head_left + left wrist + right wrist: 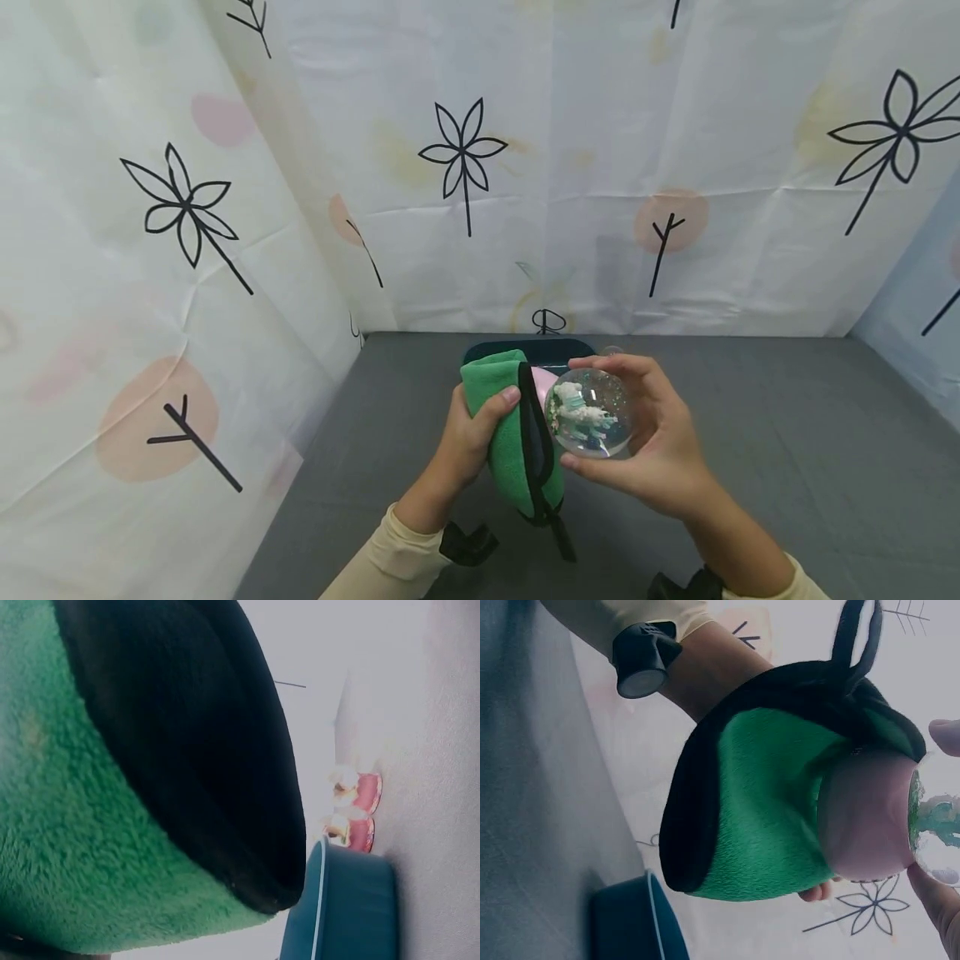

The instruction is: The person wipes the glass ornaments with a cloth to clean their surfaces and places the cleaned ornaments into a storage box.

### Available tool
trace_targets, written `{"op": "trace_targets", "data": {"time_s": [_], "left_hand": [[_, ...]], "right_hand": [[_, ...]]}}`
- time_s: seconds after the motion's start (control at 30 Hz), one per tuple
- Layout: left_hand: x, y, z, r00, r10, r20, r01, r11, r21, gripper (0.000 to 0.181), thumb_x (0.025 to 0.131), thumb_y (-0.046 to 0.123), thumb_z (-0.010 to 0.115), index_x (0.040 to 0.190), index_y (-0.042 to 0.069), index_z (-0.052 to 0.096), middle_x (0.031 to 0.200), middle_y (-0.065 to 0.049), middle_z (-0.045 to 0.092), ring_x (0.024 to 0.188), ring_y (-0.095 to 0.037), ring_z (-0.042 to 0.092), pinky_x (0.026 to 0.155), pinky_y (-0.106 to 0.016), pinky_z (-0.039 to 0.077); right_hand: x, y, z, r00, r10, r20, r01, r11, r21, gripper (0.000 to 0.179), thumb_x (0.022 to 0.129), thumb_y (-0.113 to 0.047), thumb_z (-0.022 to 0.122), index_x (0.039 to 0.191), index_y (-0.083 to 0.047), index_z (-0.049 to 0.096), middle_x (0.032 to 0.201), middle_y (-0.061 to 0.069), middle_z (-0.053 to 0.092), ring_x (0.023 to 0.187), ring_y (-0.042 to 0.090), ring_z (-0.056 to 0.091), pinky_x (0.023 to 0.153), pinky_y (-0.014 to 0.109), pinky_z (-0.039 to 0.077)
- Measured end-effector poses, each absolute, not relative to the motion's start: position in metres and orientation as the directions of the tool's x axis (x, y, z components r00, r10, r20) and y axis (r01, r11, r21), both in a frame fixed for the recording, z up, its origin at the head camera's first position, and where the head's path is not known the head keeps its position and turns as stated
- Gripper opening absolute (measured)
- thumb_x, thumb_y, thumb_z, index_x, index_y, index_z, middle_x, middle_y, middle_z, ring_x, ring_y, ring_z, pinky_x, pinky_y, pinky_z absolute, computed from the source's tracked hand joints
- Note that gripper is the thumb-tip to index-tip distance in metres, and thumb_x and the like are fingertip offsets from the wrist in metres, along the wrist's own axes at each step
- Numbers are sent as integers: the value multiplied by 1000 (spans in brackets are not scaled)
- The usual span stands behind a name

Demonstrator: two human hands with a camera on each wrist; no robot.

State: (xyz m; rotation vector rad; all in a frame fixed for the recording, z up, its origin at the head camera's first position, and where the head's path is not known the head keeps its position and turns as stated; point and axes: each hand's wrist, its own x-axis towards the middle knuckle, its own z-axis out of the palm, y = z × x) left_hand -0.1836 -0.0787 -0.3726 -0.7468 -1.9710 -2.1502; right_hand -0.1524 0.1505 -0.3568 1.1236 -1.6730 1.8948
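Half done, perhaps: pink base (866,817) of the snow globe (587,412) maybe touching the fuzzy green cloth (508,437), clear ball (590,417) just right of the cloth and maybe left to do. Left grip (468,433) bent tight round the cloth. Right grip (663,442) spread wide, holding the ball. Blue tub (360,904) past the cloth.

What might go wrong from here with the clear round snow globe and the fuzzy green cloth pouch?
The clear round snow globe with a pink base looks smooth and is held by the right hand above the grey tabletop, so it might slip. The black-trimmed, fuzzy green cloth pouch, gripped by the left hand, has a hanging black loop that could snag.
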Motion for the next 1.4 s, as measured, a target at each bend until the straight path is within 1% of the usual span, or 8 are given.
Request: {"op": "trace_targets", "data": {"time_s": [0.43,0.63,0.73,0.83,1.1,1.17,1.27,1.4], "left_hand": [[-182,-74,-372,-864,276,422,394,-150,907,30,104,24,62,108,-4,71,89,-4,74,71,-11,74,63,-37,66],[-186,-73,-374,-893,236,384,363,-128,923,32,105,25,61,116,-3,73,91,-5,76,71,-13,75,66,-35,66],[-187,-74,-376,-918,174,355,338,-120,933,30,104,25,63,115,-1,75,91,-7,77,70,-14,75,65,-34,66],[-186,-76,-376,-930,120,348,335,-113,935,28,103,25,66,113,1,75,92,-8,76,69,-15,75,64,-35,66],[-185,-78,-374,-899,61,434,431,-50,901,21,99,20,71,105,-1,72,87,-18,74,69,-15,75,63,-41,66],[-185,-77,-374,-895,58,442,441,-32,897,21,98,19,72,107,0,73,89,-20,75,70,-15,76,64,-41,67],[-183,-77,-374,-889,59,454,453,-26,891,22,97,19,73,111,2,74,93,-20,76,73,-15,77,66,-41,67],[-182,-77,-375,-883,56,466,465,-32,885,23,97,20,73,111,1,74,92,-21,76,72,-15,77,65,-41,67]], "right_hand": [[-156,149,-366,-587,-278,761,-740,-197,-643,98,59,27,90,143,15,42,149,25,53,141,28,54,96,30,63],[-153,151,-364,-665,-200,719,-747,179,-641,103,56,7,101,149,-4,58,145,10,54,127,13,57,103,25,50],[-149,149,-362,-730,-198,654,-675,354,-647,106,63,-7,103,156,-20,54,107,-4,64,91,-6,68,81,22,55],[-146,147,-361,-734,-240,636,-672,393,-627,109,70,-11,100,163,-22,43,77,-5,53,62,-5,68,75,22,62],[-146,148,-357,-788,-307,534,-608,248,-755,77,102,-3,67,166,-30,34,78,-6,55,57,5,48,54,23,50],[-147,147,-357,-826,-282,488,-556,257,-791,73,105,-6,63,166,-33,35,63,-6,35,50,9,36,48,28,41],[-147,145,-358,-872,-224,436,-484,251,-838,65,106,-9,63,163,-26,39,70,-3,51,56,5,46,53,25,47],[-148,144,-357,-905,-188,381,-411,163,-897,48,105,-8,66,151,-6,51,110,18,72,92,7,72,79,22,62]]}}
